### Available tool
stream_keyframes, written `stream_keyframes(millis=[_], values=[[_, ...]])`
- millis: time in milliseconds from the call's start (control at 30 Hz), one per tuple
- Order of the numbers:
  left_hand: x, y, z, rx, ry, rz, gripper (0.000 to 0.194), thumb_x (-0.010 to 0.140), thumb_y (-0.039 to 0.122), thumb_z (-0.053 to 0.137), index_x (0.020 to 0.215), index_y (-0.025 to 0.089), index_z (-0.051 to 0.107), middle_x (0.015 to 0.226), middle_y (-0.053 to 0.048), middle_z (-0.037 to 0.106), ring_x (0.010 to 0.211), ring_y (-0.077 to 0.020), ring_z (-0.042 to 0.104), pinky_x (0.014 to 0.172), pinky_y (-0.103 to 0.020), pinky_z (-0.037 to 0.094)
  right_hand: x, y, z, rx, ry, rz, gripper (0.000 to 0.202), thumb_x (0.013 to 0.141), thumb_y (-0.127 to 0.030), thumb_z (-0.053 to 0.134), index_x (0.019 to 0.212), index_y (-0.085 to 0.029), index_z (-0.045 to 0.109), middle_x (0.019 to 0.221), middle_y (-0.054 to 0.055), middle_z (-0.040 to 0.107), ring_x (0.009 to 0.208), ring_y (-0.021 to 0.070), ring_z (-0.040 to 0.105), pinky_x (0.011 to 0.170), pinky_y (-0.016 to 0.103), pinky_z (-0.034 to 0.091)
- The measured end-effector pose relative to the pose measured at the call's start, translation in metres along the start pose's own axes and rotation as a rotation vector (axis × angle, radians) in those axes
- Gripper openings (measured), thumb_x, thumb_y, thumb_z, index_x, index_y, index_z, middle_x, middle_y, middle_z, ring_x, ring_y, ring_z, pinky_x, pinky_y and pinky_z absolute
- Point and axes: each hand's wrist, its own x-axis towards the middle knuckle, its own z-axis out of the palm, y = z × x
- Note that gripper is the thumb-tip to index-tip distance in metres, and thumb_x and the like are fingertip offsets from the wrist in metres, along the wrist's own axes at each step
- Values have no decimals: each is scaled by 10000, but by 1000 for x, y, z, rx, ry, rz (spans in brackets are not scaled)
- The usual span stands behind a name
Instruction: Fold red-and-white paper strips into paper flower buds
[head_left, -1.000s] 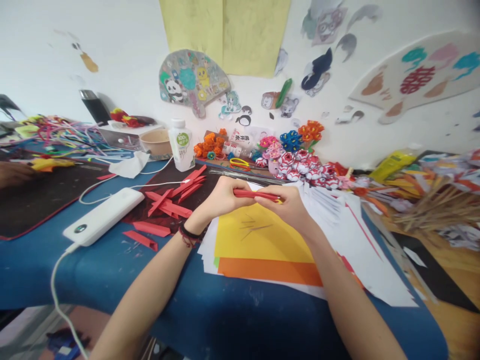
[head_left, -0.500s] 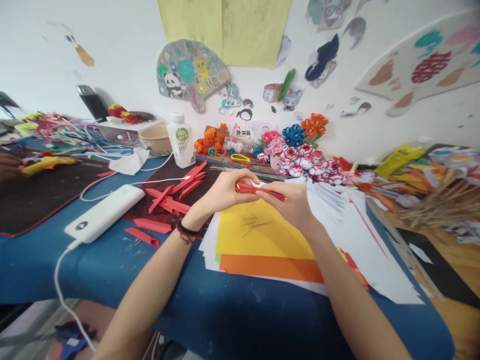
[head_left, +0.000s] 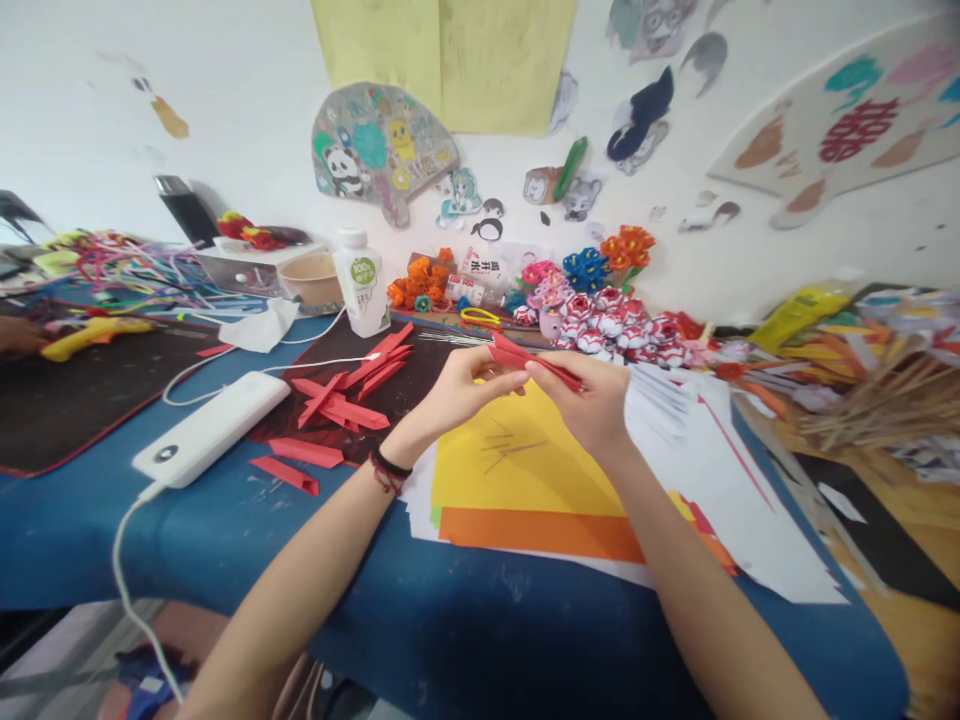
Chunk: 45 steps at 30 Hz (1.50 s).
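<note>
Both my hands hold a folded red paper strip [head_left: 516,354] above a stack of coloured paper. My left hand [head_left: 472,385] pinches its left end between thumb and fingers. The other end is gripped by my right hand [head_left: 589,395], thumb on the near side. Under them lies a yellow sheet [head_left: 517,470] with several thin dark sticks [head_left: 510,447] on it, and an orange sheet [head_left: 540,532] shows below its near edge. Several folded red paper pieces [head_left: 341,408] lie to the left of my left hand, some crossing one another.
A white power bank [head_left: 212,428] with a cable lies left on the blue table cover [head_left: 375,590]. A white bottle [head_left: 362,283] and paper bowl [head_left: 311,280] stand behind. Handmade flowers [head_left: 600,325] line the wall. Another person's hand [head_left: 21,337] is at far left, near a yellow tool [head_left: 94,337].
The red paper strip has turned in my hands, so a broader red face now shows at its left end. My left hand has shifted slightly right and its fingers have moved along the strip.
</note>
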Motion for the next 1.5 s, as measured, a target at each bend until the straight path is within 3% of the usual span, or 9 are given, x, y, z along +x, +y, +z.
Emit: stream_keyframes(millis=[233, 400, 733, 933, 1133, 1333, 1500], values=[[-5, -3, 18, -129, 135, 66, 320, 860, 413, 808, 986, 161, 656, 634, 39, 650, 566, -80, 625, 583, -180, 504, 3, -7, 1, 194, -9, 209, 202, 907, -328, 713, 783, -178, 768, 603, -25, 657, 523, 99, 544, 538, 231, 434], [-10, 2, 24, -57, 124, 61, 335, 940, 451, 710, 1082, 171, 593, 596, 45, 653, 524, -86, 605, 573, -198, 493, 5, -6, 2, 358, -61, 302, 227, 896, -350, 716, 759, -173, 750, 557, -31, 594, 505, 99, 517, 516, 238, 416], [-13, -3, 29, -20, 254, 110, 299, 943, 463, 708, 982, 184, 607, 593, 55, 601, 548, -82, 562, 593, -211, 443, 1, 0, 12, 489, -138, 435, 458, 826, -624, 764, 804, -169, 709, 593, -21, 577, 548, 112, 513, 518, 248, 390], [-10, 5, 21, -45, 221, 115, 287, 929, 436, 736, 967, 167, 646, 577, 57, 592, 511, -65, 534, 549, -190, 413, 5, -9, 7, 475, -148, 451, 445, 744, -574, 855, 870, -165, 734, 666, -8, 646, 594, 112, 562, 534, 229, 431], [-4, 14, 7, -86, 224, 109, 294, 902, 429, 771, 981, 159, 683, 522, 65, 559, 458, -51, 486, 501, -176, 390, 10, -6, 2, 611, -227, 514, 464, 701, -464, 899, 1021, -155, 768, 874, 44, 752, 636, 128, 648, 588, 268, 585], [-2, 10, 3, -99, 219, 82, 339, 872, 463, 793, 979, 160, 683, 514, 62, 562, 445, -57, 483, 485, -183, 383, 6, -6, 3, 552, -178, 403, 224, 857, -362, 765, 946, -160, 808, 707, 5, 695, 587, 105, 627, 576, 237, 573], [-4, 8, 6, -94, 193, 43, 370, 867, 494, 788, 977, 161, 672, 523, 58, 574, 450, -65, 500, 492, -188, 386, 6, -7, 2, 524, -180, 408, 223, 859, -361, 757, 942, -163, 815, 669, -4, 671, 559, 103, 603, 539, 232, 560]])
